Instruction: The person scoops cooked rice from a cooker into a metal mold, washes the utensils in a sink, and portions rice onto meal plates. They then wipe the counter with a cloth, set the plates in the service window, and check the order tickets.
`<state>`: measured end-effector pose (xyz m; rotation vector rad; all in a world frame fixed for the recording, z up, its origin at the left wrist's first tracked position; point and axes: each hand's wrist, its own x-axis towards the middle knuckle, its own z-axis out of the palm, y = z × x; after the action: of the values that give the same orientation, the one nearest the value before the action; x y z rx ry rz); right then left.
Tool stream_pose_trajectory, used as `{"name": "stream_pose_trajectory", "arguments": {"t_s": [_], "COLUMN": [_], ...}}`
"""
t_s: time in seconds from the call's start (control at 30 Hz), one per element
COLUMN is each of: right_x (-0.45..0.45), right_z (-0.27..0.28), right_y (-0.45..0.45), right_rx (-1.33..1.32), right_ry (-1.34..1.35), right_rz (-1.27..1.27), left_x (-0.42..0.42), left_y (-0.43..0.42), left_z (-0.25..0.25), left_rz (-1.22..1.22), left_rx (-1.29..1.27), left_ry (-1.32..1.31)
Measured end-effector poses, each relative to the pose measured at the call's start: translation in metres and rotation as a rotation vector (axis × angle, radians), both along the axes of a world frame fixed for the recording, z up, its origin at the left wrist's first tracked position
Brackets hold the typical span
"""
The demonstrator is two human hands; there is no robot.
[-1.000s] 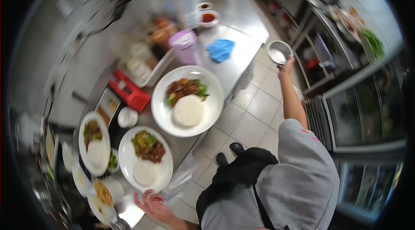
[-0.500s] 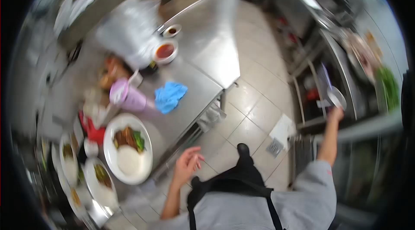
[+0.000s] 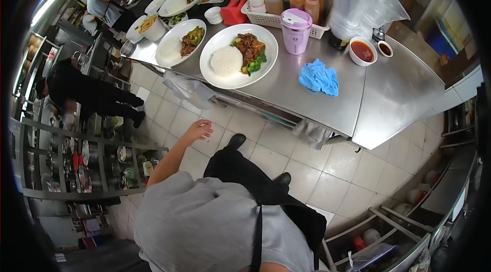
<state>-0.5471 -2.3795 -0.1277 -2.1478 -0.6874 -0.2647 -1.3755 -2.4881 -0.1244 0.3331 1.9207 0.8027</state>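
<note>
My left hand hangs over the floor tiles with its fingers loosely curled apart and nothing in them. My right hand is out of view. Nearest on the steel counter is a large white plate with a rice mound and meat with broccoli. Left of it, an oval plate bears rice and meat with greens. A blue crumpled cloth lies in front of a lidded purple cup. Farther right are a bowl of red sauce and a small dark sauce dish.
A white basket holds squeeze bottles beside plastic bags. Small dishes and a bowl of fries stand left. A person in black and another in grey are at the left. Shelving stands lower right.
The view has swung left, bringing the co-workers into sight. My right hand, which held a small metal bowl, has left the view. My left hand has moved away from the plates and stays empty.
</note>
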Motion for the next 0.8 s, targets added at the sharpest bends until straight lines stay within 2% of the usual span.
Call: {"name": "stream_pose_trajectory", "arguments": {"t_s": [0.03,0.13,0.17,0.2,0.23,0.3,0.33,0.37,0.4,0.47,0.6,0.63,0.77,0.8], "right_x": [-0.030,-0.149,-0.211,-0.292,-0.355,-0.523,-0.573,-0.612,-0.627,-0.636,-0.629,-0.637,-0.643,-0.642], "right_z": [0.014,0.040,0.043,0.044,0.015,0.066,0.046,0.057,0.051,0.028,0.034,0.037,0.051,0.062], "right_y": [0.008,0.055,0.086,0.122,0.159,0.193,0.212,0.206,0.204,0.217,0.230,0.234,0.240,0.230], "right_rx": [0.089,0.190,0.132,0.035,0.058,-0.032,-0.270,-0.492,-0.456,-0.385,-0.242,-0.144,-0.283,-0.295], "right_ry": [0.080,0.476,0.586,0.582,0.401,-0.004,-0.324,-0.380,-0.392,-0.414,-0.311,-0.393,-0.398,-0.264], "right_rz": [0.104,0.590,0.815,1.049,1.414,1.615,1.452,1.286,1.267,1.213,1.344,1.304,1.326,1.367], "left_x": [-0.008,-0.029,-0.028,-0.022,-0.026,-0.043,-0.054,-0.060,-0.061,-0.056,-0.066,-0.068,-0.082,-0.088], "left_y": [-0.003,0.008,0.023,0.047,0.070,0.090,0.105,0.117,0.121,0.125,0.123,0.120,0.108,0.102], "left_z": [0.001,-0.025,-0.010,0.021,0.045,0.059,0.062,0.049,0.035,0.034,0.024,0.023,0.042,0.040], "left_rz": [0.011,-0.192,-0.018,0.148,0.303,0.274,0.262,0.312,0.373,0.291,0.251,0.245,0.275,0.260], "left_rx": [-0.051,0.210,0.307,0.403,0.498,0.562,0.606,0.652,0.686,0.774,0.761,0.762,0.706,0.683], "left_ry": [0.040,0.397,0.256,0.117,-0.023,-0.313,-0.452,-0.473,-0.491,-0.323,-0.401,-0.421,-0.451,-0.430]}}
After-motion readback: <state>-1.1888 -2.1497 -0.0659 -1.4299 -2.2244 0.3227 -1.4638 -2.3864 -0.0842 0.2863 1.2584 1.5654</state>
